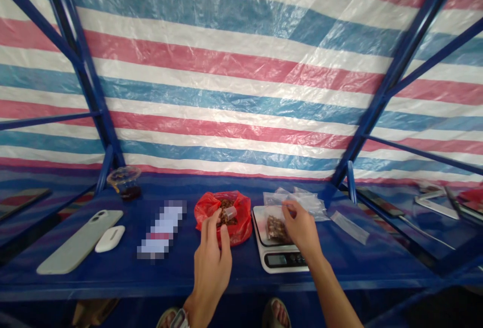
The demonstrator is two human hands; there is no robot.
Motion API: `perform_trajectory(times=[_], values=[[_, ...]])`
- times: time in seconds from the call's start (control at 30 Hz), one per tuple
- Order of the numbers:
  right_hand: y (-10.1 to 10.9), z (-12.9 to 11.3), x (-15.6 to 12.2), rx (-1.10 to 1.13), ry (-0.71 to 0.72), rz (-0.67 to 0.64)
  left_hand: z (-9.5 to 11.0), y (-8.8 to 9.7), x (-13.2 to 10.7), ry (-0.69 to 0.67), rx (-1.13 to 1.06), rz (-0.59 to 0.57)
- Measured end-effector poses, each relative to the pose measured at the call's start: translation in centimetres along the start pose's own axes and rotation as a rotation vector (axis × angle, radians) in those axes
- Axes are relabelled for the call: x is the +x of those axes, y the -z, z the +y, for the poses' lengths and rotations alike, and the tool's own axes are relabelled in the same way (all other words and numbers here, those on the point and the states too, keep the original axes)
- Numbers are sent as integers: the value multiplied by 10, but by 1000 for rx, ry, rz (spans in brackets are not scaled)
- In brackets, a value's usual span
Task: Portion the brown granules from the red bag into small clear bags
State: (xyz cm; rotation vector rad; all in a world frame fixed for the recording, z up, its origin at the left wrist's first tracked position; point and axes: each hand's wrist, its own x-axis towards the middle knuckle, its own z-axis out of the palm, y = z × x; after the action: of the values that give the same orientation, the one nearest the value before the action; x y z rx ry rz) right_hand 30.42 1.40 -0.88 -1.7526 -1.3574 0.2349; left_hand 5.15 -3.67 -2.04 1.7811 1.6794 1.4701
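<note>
My left hand (212, 255) reaches to the near side of a red plastic bag (244, 227), its thumb and fingers apart. The bag's mouth is spread and shows small brown pieces (227, 203). A small clear plastic cup (229, 213) lies on them, close to my fingertips; contact is hard to make out. My right hand (303, 230) is closed in a pinch at the upper edge of a small clear bag (276, 227) of brown pieces. That bag rests on a white kitchen scale (264, 255), whose display (276, 259) I cannot read.
Clear empty bags (307, 202) lie behind the scale, with another bag (350, 227) to the right. Leftward are a blurred-out item (162, 230), a white earphone case (110, 239), a phone (81, 241) and a clear cup (128, 187). Blue metal posts (88, 81) flank the blue table (151, 280).
</note>
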Motion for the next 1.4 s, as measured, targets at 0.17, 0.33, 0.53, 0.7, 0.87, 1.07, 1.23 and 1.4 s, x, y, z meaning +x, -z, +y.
perform_trajectory(times=[0.17,0.33,0.53,0.7,0.87,1.07,1.23,1.4], values=[[5,-1,2,-38,-67,131,-4,1,-1,-33,6,-3],[5,-5,4,155,-179,285,-6,2,-1,-69,7,-2],[5,-8,0,236,-264,448,-8,-1,1,-84,35,35],[-3,-16,-3,260,-253,368,-9,-2,1,-118,56,52],[-9,-21,-6,216,-226,342,-10,-2,2,-132,59,68],[-6,-15,-6,185,-226,329,-10,-4,1,-134,68,73],[-2,-11,-5,145,-200,321,-9,-4,1,-108,58,69],[-1,-10,-6,141,-198,311,-8,-4,1,-98,58,69]])
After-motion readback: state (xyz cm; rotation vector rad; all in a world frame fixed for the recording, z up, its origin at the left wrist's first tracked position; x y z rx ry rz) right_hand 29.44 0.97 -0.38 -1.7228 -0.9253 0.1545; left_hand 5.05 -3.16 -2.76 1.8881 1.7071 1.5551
